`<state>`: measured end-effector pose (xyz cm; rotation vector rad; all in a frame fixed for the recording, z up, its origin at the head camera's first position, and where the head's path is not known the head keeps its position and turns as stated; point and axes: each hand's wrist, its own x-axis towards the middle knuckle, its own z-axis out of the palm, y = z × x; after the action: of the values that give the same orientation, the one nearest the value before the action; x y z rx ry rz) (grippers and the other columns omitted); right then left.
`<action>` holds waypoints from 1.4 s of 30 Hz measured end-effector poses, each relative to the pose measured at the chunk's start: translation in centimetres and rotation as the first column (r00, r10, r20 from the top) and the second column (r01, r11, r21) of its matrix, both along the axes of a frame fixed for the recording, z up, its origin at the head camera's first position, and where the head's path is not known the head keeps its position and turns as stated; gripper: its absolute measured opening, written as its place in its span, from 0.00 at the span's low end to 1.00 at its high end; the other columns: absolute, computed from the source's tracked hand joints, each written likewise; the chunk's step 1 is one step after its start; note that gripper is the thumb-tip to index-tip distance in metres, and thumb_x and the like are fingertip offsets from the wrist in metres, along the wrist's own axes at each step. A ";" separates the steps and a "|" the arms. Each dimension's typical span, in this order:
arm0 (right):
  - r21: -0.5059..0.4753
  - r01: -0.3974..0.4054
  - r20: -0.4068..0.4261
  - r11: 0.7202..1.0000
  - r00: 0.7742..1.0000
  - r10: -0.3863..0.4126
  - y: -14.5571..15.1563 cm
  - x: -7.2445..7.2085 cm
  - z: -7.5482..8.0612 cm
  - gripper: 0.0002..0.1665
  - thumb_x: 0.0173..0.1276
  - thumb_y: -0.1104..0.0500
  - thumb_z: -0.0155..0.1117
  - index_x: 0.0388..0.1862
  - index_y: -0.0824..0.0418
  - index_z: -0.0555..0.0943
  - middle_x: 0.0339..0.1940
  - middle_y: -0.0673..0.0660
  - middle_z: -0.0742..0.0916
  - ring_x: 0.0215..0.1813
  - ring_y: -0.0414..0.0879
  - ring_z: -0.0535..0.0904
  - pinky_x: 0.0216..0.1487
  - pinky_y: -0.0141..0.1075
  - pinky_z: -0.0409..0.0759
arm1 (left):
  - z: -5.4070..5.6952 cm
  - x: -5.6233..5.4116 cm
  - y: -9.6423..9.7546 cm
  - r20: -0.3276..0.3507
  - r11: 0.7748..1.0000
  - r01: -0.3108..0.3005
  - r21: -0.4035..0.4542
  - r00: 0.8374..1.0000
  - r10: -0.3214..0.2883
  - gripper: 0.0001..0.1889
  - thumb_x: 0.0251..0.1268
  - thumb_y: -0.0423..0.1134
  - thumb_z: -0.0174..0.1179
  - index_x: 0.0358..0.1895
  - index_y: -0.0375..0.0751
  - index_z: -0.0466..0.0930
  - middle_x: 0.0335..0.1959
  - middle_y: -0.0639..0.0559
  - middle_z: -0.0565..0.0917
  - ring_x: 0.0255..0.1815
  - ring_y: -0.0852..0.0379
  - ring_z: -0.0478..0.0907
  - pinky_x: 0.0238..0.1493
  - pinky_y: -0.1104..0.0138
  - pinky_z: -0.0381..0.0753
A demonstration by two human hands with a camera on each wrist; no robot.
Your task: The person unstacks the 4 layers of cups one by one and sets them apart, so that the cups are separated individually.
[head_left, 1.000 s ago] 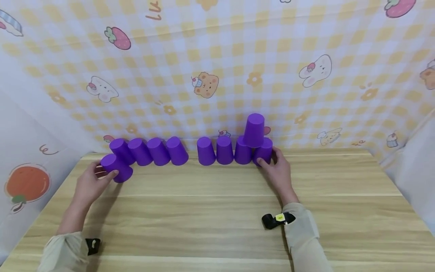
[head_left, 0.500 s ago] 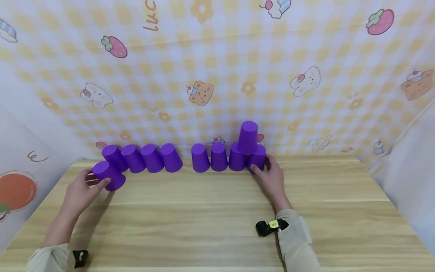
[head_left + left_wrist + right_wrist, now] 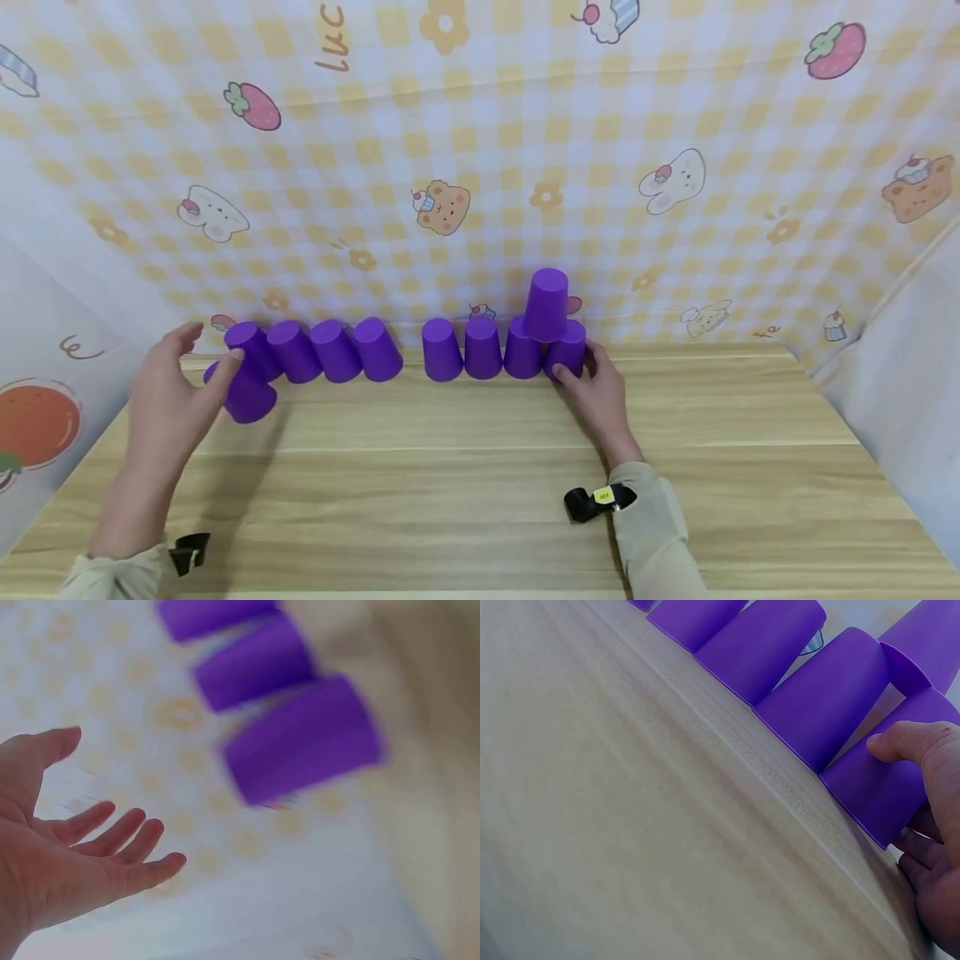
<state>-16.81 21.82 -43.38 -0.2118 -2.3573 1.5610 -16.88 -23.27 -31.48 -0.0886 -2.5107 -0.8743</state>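
Purple cups stand upside down in a row along the back of the table. My left hand (image 3: 168,400), fingers spread, is raised just over the front-left cup (image 3: 251,400) and overlaps it in the head view. In the left wrist view that hand (image 3: 82,847) holds nothing, and blurred purple cups (image 3: 304,742) lie apart from its fingertips. At the row's right end my right hand (image 3: 600,396) grips the last cup (image 3: 568,342) between thumb and fingers; the right wrist view shows the thumb (image 3: 900,742) on its side. One cup (image 3: 547,304) rests on top of the two rightmost cups.
The wooden table (image 3: 420,500) stretches in front of the row. A patterned cloth wall (image 3: 510,150) rises right behind the cups. A gap splits the row between the left cups (image 3: 377,350) and the right cups (image 3: 442,350).
My left hand has let go of the front-left cup and lifted, its fingers opening. That cup stays where it was. The right hand keeps its grip; the head view has shifted slightly.
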 end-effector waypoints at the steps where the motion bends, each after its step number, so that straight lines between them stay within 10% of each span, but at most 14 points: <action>1: 0.001 -0.002 0.001 1.000 1.000 0.002 0.0 0.0 0.0 0.37 0.61 0.56 0.66 0.65 0.66 0.64 0.63 0.66 0.72 0.65 0.55 0.67 0.65 0.41 0.64 | 0.6 0.3 0.9 -0.051 1.000 0.023 0.006 0.998 -0.022 0.27 0.61 0.37 0.60 0.61 0.26 0.67 0.57 0.29 0.71 0.57 0.31 0.67 0.51 0.41 0.66; 7: 0.000 -0.004 0.010 1.000 1.000 0.004 0.0 0.1 0.0 0.37 0.61 0.56 0.66 0.66 0.66 0.63 0.63 0.65 0.72 0.64 0.55 0.67 0.65 0.42 0.65 | 3.1 1.3 6.3 -0.272 0.981 0.193 -0.028 0.943 -0.193 0.16 0.55 0.30 0.64 0.48 0.29 0.78 0.45 0.37 0.80 0.43 0.44 0.75 0.45 0.73 0.68; 10: 0.003 -0.004 0.010 1.000 1.000 0.004 0.0 0.0 0.0 0.38 0.61 0.56 0.66 0.66 0.66 0.63 0.63 0.65 0.72 0.65 0.55 0.67 0.65 0.42 0.64 | 3.6 1.1 8.7 -0.282 0.951 0.301 -0.070 0.908 -0.309 0.13 0.56 0.29 0.64 0.45 0.31 0.80 0.41 0.41 0.83 0.40 0.48 0.78 0.45 0.71 0.72; 23: 0.011 -0.002 0.008 1.000 1.000 0.002 0.1 0.0 -0.1 0.37 0.61 0.56 0.66 0.66 0.65 0.64 0.63 0.65 0.73 0.65 0.55 0.67 0.65 0.42 0.64 | 3.0 -1.7 19.5 0.010 0.788 0.614 0.048 0.789 -0.615 0.19 0.62 0.37 0.61 0.54 0.33 0.75 0.51 0.43 0.79 0.51 0.49 0.75 0.52 0.58 0.76; 42: 0.015 -0.011 0.000 1.000 1.000 0.011 0.1 0.0 0.0 0.37 0.61 0.56 0.65 0.65 0.67 0.64 0.62 0.66 0.73 0.64 0.56 0.67 0.65 0.43 0.65 | 1.2 -5.0 26.4 0.019 0.776 0.631 0.005 0.776 -0.631 0.26 0.60 0.38 0.63 0.59 0.28 0.69 0.53 0.37 0.76 0.51 0.46 0.74 0.51 0.62 0.74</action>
<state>-16.77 21.96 -43.35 -0.1964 -2.3732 1.5475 -21.89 3.15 -30.31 -0.9831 -2.5159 -1.1179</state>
